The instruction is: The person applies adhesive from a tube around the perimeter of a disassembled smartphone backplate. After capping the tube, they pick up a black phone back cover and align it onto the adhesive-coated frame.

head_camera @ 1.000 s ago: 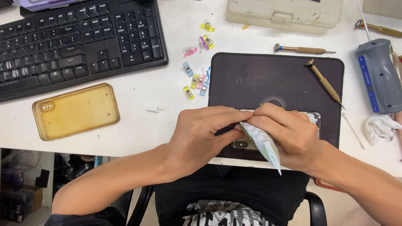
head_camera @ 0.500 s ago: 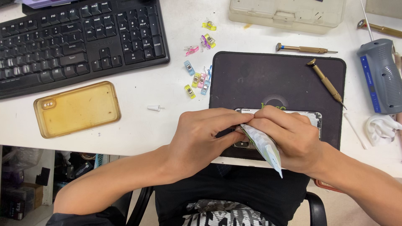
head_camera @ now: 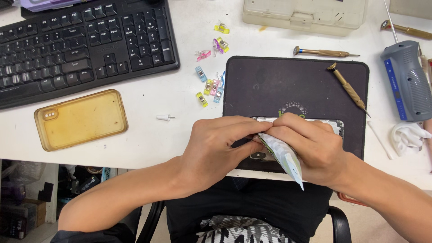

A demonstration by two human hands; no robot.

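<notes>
Little has moved since the earlier frames: our left hand (head_camera: 216, 148) and right hand (head_camera: 310, 148) stay pressed together at lower centre, only shifted a touch against each other. Our fingers (head_camera: 243, 128) are pinched on a thin pale strip (head_camera: 283, 157) that slants down toward the lower right, and they rest over a phone (head_camera: 335, 128) lying on the dark mat (head_camera: 270, 81); most of the phone is hidden under our hands. At the top edge, right of centre, we see a beige plastic case (head_camera: 306, 15), lid shut, so we cannot tell what it holds. A yellowed clear phone cover (head_camera: 81, 119) lies open side up at the left, nothing inside it. Between cover and mat lies a small white pin (head_camera: 164, 117). Coloured little clips (head_camera: 210, 85) are scattered just left of the mat. A black keyboard (head_camera: 81, 45) fills the upper left. One brass screwdriver (head_camera: 348, 90) lies on the mat, another (head_camera: 321, 52) just above it. A grey tool (head_camera: 407, 78) and a crumpled white wipe (head_camera: 409, 135) sit at the right. All this lies on a white worktop (head_camera: 148, 139); below its edge, lower left, we see dark clutter on the floor.
</notes>
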